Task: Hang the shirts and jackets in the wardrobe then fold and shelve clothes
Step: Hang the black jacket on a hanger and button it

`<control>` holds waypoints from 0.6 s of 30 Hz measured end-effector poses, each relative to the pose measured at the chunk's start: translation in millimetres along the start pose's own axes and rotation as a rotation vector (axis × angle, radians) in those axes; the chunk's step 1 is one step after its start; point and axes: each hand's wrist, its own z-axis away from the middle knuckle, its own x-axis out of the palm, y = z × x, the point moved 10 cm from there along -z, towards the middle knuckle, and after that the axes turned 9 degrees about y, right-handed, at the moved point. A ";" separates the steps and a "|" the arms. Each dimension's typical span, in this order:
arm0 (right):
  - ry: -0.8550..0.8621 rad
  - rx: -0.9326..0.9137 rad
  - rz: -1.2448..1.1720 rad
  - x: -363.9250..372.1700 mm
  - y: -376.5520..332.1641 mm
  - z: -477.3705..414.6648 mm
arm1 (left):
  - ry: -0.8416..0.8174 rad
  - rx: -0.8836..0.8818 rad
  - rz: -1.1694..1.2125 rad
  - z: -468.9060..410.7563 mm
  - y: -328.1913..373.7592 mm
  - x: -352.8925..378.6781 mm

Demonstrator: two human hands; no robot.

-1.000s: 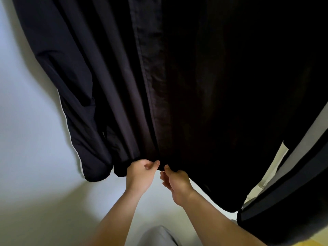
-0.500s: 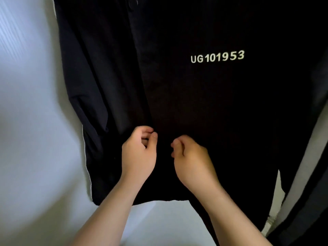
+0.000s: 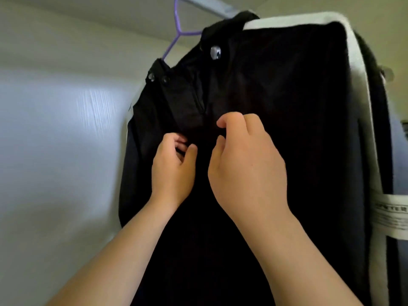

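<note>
Left hand (image 3: pixel 174 171) and right hand (image 3: pixel 247 171), fingers curled, at front opening of black jacket (image 3: pixel 287 96) on purple hanger (image 3: pixel 179 33); pinch cannot be confirmed

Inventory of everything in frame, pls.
Jacket: 1, black, centre, hanging on the hanger.
Hanger: 1, purple, top centre, above the collar.
Snap buttons: 3 visible, metallic, near the collar.
Rail: 1, pale grey, top edge.
Second garment: 1, dark with a white stripe, right of the jacket.
Label: 1, white, lower right on the second garment.
Wardrobe wall: white, left.
Left hand: fingers curled at the jacket front, grip unclear.
Right hand: fingers curled beside it, grip unclear.
</note>
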 end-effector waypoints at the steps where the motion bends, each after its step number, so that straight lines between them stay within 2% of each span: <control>1: 0.022 -0.029 0.033 -6.4 -2.9 -15.0 | 0.008 -0.011 -0.017 -10.3 4.9 -0.1; 5: 0.059 -0.134 0.223 -35.0 -9.2 -62.4 | 0.060 -0.061 -0.061 -47.4 31.1 -12.4; 10: 0.133 -0.111 0.429 -79.7 10.4 -102.2 | 0.129 -0.112 -0.098 -78.4 61.3 -30.7; 12: 0.040 -0.122 0.439 -81.5 23.2 -107.5 | 0.124 -0.112 -0.159 -78.2 67.3 -32.7; 15: -0.126 -0.098 0.302 -76.1 40.6 -109.9 | 0.113 -0.087 -0.258 -74.8 75.0 -34.7; 18: -0.219 -0.039 0.200 -68.0 52.2 -121.2 | 0.131 -0.063 -0.350 -85.7 79.9 -39.6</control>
